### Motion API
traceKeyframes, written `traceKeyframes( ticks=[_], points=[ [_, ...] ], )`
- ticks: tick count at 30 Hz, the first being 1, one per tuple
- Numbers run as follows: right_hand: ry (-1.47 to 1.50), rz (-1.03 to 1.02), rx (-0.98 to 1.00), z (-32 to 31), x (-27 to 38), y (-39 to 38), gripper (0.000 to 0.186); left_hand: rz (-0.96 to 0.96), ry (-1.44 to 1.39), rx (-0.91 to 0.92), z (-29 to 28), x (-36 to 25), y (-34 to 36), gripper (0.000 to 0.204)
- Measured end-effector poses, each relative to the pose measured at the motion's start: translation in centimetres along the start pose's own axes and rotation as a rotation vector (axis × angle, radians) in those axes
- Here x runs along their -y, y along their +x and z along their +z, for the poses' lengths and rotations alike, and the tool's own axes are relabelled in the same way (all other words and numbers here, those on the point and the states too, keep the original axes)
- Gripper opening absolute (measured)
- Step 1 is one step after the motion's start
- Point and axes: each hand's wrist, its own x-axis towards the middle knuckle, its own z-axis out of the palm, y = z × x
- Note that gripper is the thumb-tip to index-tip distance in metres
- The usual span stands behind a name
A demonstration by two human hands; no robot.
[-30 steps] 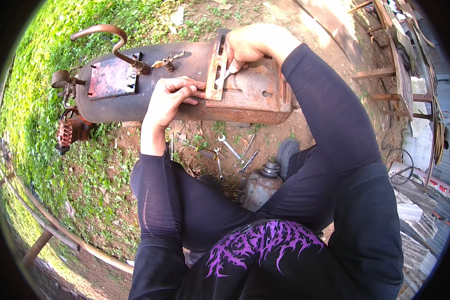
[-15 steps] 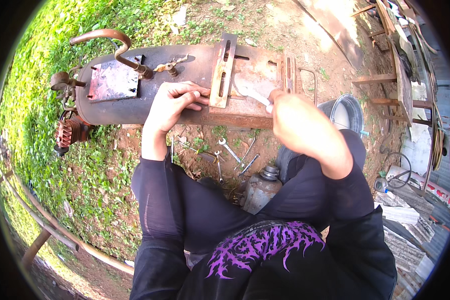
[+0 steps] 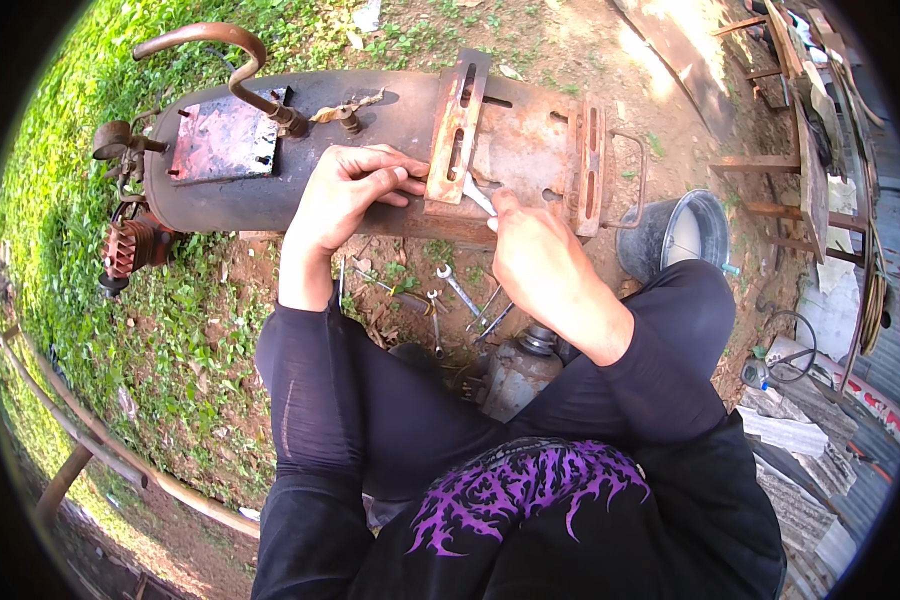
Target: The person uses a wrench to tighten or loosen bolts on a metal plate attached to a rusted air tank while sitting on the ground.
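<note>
The step in hand appeared to be wrench work at the slotted bar (image 3: 463, 118), which lay across the rusty plate (image 3: 520, 150) at the right part of the tank (image 3: 390, 130). The right hand (image 3: 553, 258) was closed around the wrench (image 3: 481, 199), its head pointing far and left to the bar's right edge, towards the near end. The left hand (image 3: 345, 200) had its fingers bent close together by the bar's left edge; whether they pinched anything could not be told. No nut or bolt could be made out at the wrench head.

The next move seemed to call for seating the head squarely before any turn, with the left hand steadying its side. Loose tools (image 3: 457, 288) lay on the ground, near of the tank.
</note>
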Motion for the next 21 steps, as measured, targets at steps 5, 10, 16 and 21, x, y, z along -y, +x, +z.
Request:
traceKeyframes(
  ticks=[5,10,16,21],
  points=[
    [-0.18,-0.147,-0.057,-2.7,-0.5,2.4,0.026,0.002,0.019,-0.037,0.2,0.2,-0.2,0.021],
    [-0.377,-0.291,0.147,-5.6,-2.2,7.0,0.027,0.008,0.009,-0.044,0.4,0.0,-0.1,0.021],
    [-0.465,-0.45,0.288,-9.0,-1.8,12.3,0.022,0.029,0.011,-0.034,0.5,0.3,0.2,0.026],
    [-0.666,-0.396,-0.095,-12.1,-2.1,9.2,0.019,0.023,0.027,-0.017,-0.3,0.4,-0.3,0.024]
  ],
)
